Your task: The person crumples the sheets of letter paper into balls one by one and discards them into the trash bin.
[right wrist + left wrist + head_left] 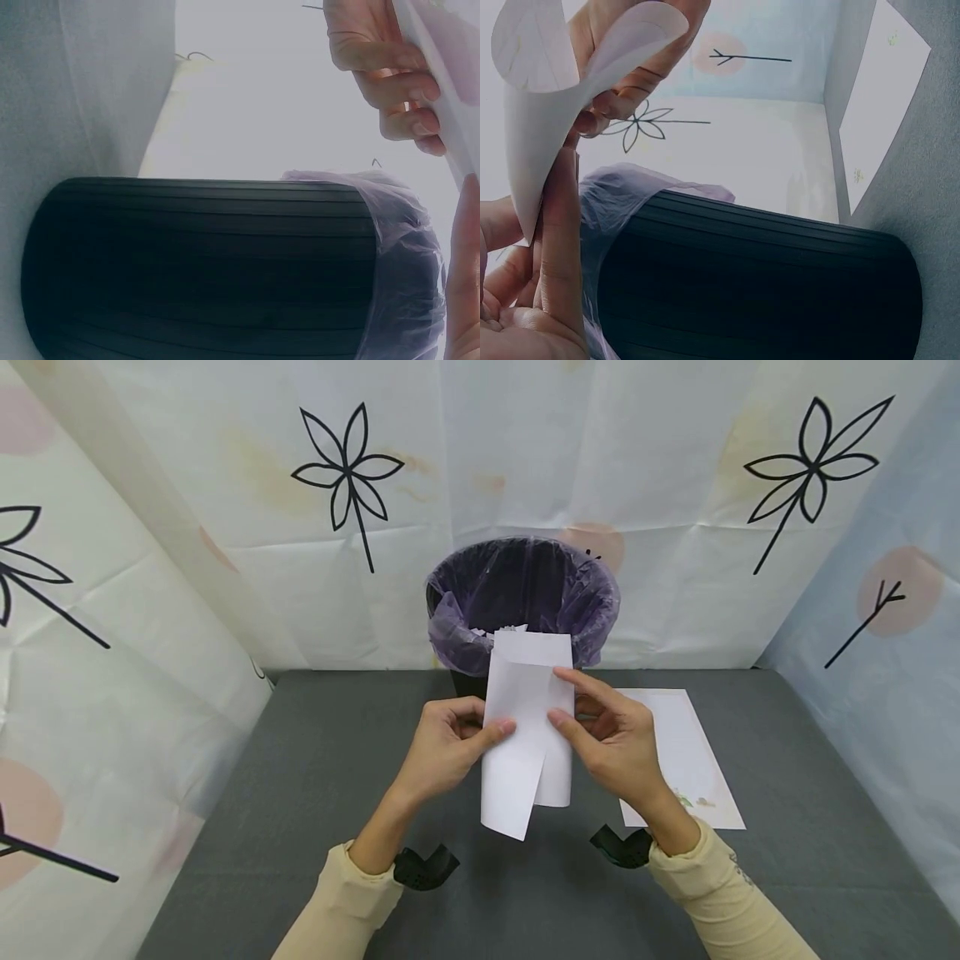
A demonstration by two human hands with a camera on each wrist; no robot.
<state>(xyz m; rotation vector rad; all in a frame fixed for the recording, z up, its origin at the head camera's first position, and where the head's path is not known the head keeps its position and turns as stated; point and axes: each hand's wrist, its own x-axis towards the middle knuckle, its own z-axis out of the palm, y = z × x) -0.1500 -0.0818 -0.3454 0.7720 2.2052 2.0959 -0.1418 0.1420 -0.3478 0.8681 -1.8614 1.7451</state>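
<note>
A folded white sheet [528, 739] is held up between both hands, its long sides curled inward so that they overlap at the front and part toward the bottom. Its upper edge overlaps the near rim of the black ribbed bin [210, 255] in the head view; its lower edge hangs over the grey table [337, 735]. The left hand [448, 739] pinches the sheet's left edge, thumb in front and fingers behind. The right hand [618, 739] pinches the right edge, its thumb on the front face and its index fingertip higher up.

Grey surface stretches from the left arm to the table's slanting left edge, and another broad strip lies between the loose sheet [697, 743] and the right edge. Behind, room is tighter: the bin stands near the patterned backdrop [517, 443], where the table's far edge meets the cloth. The loose sheet lies flat beside the bin, partly hidden by the right hand and forearm.

Counted, there are two paper sheets, one bin, one purple plastic liner [453, 631] draped over its rim, and two dark wrist straps [426, 868]. White paper scraps [513, 628] show inside the liner, too covered to count. Two whole leaf motifs [347, 470] show on the back cloth.
</note>
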